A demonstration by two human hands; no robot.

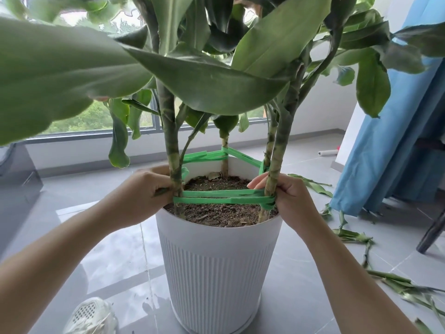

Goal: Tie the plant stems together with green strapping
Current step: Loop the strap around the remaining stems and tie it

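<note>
A ribbed white pot full of soil holds a leafy plant with a left stem, a right stem and a thin back stem. Green strapping runs taut between the left and right stems just above the soil, and more of it loops round the back stem. My left hand grips the strapping at the left stem's base. My right hand pinches the strapping where it wraps the right stem.
Big leaves hang overhead and hide the upper stems. Cut leaves and stem scraps litter the grey tile floor on the right. A blue curtain and a dark chair leg stand at right. A white mesh object lies bottom left.
</note>
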